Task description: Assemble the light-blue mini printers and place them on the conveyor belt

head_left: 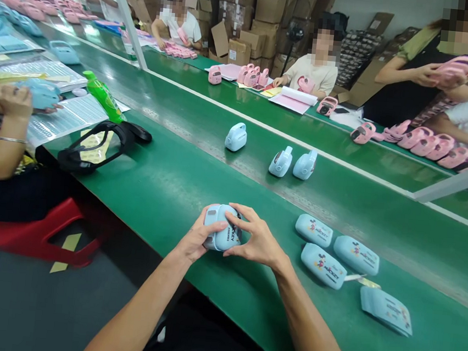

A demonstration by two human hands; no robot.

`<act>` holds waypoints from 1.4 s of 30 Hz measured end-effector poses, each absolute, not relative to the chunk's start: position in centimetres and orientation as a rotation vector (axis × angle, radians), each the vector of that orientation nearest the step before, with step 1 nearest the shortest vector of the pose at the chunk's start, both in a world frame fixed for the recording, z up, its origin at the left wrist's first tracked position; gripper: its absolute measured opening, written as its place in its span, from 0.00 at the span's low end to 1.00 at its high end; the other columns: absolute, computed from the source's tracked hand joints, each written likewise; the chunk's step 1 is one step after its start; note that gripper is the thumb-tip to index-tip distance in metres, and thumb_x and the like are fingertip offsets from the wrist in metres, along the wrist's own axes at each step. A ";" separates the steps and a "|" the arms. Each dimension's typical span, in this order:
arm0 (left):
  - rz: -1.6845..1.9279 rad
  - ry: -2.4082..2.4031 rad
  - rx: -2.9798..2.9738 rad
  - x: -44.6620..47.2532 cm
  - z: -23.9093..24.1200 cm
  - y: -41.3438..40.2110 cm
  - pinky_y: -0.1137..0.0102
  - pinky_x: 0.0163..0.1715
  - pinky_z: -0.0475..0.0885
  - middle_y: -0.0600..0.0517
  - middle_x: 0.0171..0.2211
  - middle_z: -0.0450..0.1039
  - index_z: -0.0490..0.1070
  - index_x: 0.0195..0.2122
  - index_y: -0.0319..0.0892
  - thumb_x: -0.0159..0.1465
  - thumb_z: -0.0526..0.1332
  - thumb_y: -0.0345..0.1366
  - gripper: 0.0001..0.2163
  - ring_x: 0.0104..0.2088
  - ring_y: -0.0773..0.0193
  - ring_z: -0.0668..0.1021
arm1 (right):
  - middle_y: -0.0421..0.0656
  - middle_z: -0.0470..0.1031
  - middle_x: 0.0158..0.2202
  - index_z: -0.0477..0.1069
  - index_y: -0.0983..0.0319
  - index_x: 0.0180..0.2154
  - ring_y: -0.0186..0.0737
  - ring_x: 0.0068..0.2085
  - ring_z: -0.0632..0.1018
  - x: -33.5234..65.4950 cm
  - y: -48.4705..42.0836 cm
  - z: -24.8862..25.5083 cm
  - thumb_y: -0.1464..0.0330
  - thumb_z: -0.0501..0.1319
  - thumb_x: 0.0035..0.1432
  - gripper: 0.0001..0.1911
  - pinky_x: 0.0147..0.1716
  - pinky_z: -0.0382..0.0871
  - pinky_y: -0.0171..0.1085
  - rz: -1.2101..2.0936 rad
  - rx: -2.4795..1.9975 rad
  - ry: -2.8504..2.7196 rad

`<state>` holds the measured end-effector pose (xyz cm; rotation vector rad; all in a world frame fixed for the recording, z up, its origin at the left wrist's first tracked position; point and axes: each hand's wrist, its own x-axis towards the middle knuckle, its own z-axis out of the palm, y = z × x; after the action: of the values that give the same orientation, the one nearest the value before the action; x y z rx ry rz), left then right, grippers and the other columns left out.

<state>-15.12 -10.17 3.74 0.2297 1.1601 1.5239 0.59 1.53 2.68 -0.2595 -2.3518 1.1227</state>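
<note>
Between both my hands, just above the table's near edge, is a light blue plastic housing point(218, 232) with dark printed lettering on its right side. My left hand point(195, 241) grips it from the left, thumb across its top. My right hand point(255, 235) holds its right end between thumb and fingers. To the right lie printed blue covers: one point(313, 230) at the back, another point(356, 254) beside it, a third point(323, 266) in front, and a short stack point(386, 310) nearer me. A small pale blade-like tool point(355, 277) lies among them, partly hidden.
On the belt point(183, 101) ahead stand blue handled units point(236, 137). Left on the table are a black strap-like frame point(91, 148) and a green bottle point(103, 96). A co-worker's hands point(15, 102) hold a blue part at left. Co-workers across handle pink units point(421, 141). A red stool point(46, 234) stands below left.
</note>
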 end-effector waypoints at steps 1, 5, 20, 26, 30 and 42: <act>1.523 1.157 0.230 -15.1 3.7 -10.2 0.62 0.44 0.78 0.50 0.44 0.79 0.67 0.54 0.47 0.51 0.76 0.33 0.30 0.43 0.55 0.82 | 0.49 0.66 0.67 0.66 0.45 0.64 0.58 0.66 0.68 0.6 1.5 2.7 0.54 0.79 0.41 0.49 0.62 0.66 0.58 1.120 -0.257 -2.357; 1.534 1.134 0.234 -15.1 3.6 -10.2 0.62 0.44 0.77 0.51 0.43 0.79 0.67 0.53 0.47 0.50 0.76 0.34 0.30 0.42 0.55 0.82 | 0.48 0.66 0.67 0.68 0.45 0.64 0.58 0.67 0.67 0.5 1.3 2.7 0.54 0.79 0.41 0.48 0.63 0.65 0.58 1.131 -0.280 -2.352; 1.599 1.016 0.105 -14.4 3.2 -9.3 0.55 0.54 0.75 0.48 0.50 0.78 0.68 0.51 0.46 0.52 0.73 0.32 0.26 0.52 0.49 0.80 | 0.45 0.61 0.70 0.67 0.47 0.64 0.59 0.72 0.60 -0.4 1.4 2.6 0.52 0.80 0.38 0.51 0.71 0.47 0.61 1.394 -0.343 -2.274; 1.807 0.953 0.142 -14.4 2.0 -8.1 0.62 0.50 0.76 0.49 0.49 0.78 0.68 0.53 0.47 0.49 0.75 0.39 0.30 0.51 0.53 0.79 | 0.52 0.52 0.74 0.53 0.54 0.71 0.59 0.74 0.54 -1.0 1.4 1.0 0.44 0.75 0.41 0.61 0.70 0.50 0.60 1.697 -0.713 -1.738; 1.854 1.042 0.379 -15.8 1.0 -7.0 0.69 0.43 0.74 0.55 0.46 0.77 0.65 0.53 0.53 0.41 0.80 0.35 0.39 0.45 0.58 0.79 | 0.54 0.73 0.61 0.57 0.56 0.67 0.60 0.62 0.74 -1.7 1.4 -0.6 0.49 0.73 0.48 0.51 0.58 0.72 0.58 2.069 -0.762 -1.307; 1.859 1.938 0.768 -16.4 -2.7 -4.5 0.64 0.44 0.70 0.44 0.35 0.78 0.77 0.34 0.44 0.66 0.53 0.56 0.22 0.43 0.50 0.78 | 0.52 0.76 0.56 0.71 0.63 0.57 0.51 0.56 0.77 -2.9 1.7 -2.6 0.42 0.58 0.57 0.37 0.59 0.69 0.46 1.476 -0.782 -1.623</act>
<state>-16.35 -4.48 -2.71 0.7678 1.9383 1.8586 -2.89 1.72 -2.65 -0.7819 -1.6233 1.4762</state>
